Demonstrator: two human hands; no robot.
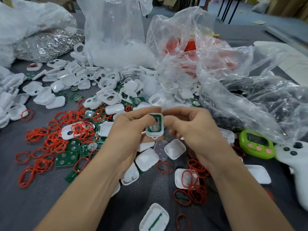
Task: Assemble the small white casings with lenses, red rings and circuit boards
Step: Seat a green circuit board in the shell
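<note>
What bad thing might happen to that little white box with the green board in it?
The green circuit board sits uncovered in the small white plastic casing that the left hand pinches; tipped, it might drop out among the loose white casings below. The right hand is blurred beside it, so a hasty push could seat the board crooked. The thin red rubber rings lie tangled, so grabbing one may drag several.

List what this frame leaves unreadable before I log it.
Head view:
- Right hand: motion blur hides whether its fingers grip the casing that the left hand holds.
- Circuit board: it covers whatever sits beneath it in the casing.
- Green timer: display too small to read.
- White controller: cut by right edge.
</note>
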